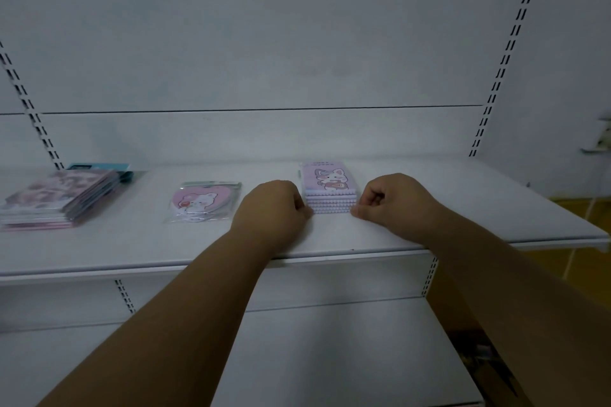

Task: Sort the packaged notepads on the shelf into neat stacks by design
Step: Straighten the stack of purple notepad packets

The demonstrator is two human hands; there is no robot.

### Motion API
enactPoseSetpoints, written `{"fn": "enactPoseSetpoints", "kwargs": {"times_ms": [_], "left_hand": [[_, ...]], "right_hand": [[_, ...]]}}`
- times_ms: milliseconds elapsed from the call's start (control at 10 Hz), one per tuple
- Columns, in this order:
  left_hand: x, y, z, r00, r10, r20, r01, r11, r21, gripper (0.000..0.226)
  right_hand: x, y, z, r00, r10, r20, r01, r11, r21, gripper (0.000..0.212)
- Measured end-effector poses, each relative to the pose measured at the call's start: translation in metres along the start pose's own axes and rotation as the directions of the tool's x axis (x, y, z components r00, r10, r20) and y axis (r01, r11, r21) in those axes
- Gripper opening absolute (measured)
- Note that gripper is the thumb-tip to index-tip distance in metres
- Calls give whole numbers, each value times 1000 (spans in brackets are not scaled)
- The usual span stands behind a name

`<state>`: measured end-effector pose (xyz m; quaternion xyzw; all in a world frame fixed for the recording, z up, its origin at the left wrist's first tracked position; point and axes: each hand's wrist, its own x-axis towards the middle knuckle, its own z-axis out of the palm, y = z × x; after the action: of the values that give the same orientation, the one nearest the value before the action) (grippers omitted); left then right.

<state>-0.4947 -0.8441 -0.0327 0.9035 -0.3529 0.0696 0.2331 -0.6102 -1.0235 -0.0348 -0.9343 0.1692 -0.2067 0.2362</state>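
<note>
White metal shelf (pixel 429 208) carries three groups: a fanned pile of floral notepads (pixel 56 198) far left, heart-shaped bear notepads (pixel 198 203) left of centre, and the lilac cat notepad stack (pixel 330 188). My left hand (pixel 272 206) and right hand (pixel 393 200), both curled narrow, pinch that stack's front corners.

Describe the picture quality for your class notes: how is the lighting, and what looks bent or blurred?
Head view: dim, flat light with a grey-blue cast and no glare; the slotted uprights lean inward from wide-angle distortion; the left stack near the edge looks smeared and soft, while the cat notepad stack between the hands is clearer.
</note>
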Motion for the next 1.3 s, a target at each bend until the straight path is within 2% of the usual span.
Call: {"fn": "enactPoseSetpoints", "kwargs": {"times_ms": [200,300,400,500,700,800,900,1000,1100,1200,1300], "left_hand": [[0,0,0,1000,10,9,-10,1000,9,24],[-2,-1,-2,998,8,-55,-12,998,-68,24],[-2,-1,-3,994,16,-109,-32,990,-140,21],[0,-1,-1,991,65,-120,-76,993,-90,19],[0,-3,-1,993,63,-98,-73,993,-96,18],[-1,-1,-4,996,45,-78,-55,990,-131,21],[7,0,-10,994,-108,-19,98,957,-275,30],[30,2,-18,958,-256,128,286,851,-441,31],[51,12,-21,927,-276,253,368,792,-486,23],[64,18,-18,913,-302,273,400,792,-462,15],[64,25,-14,907,-320,272,417,771,-481,19]], "right_hand": [[1,0,0,1000,7,17,-6,999,-45,23],[-1,-2,-1,999,0,-37,-3,997,-74,29],[-4,-5,-1,996,-44,-77,38,996,-78,25],[-4,-6,0,994,-96,-60,90,991,-96,23],[-3,-3,0,993,-115,-37,110,988,-113,24],[-3,-4,-1,996,-74,-42,70,994,-89,34],[8,-7,-6,990,130,-59,-114,970,215,38],[37,-17,-17,932,354,77,-340,785,518,19],[60,-21,-16,893,401,207,-450,758,472,23],[70,-19,-8,874,417,250,-485,789,379,29],[71,-21,-5,879,403,257,-475,788,390,28]]}}
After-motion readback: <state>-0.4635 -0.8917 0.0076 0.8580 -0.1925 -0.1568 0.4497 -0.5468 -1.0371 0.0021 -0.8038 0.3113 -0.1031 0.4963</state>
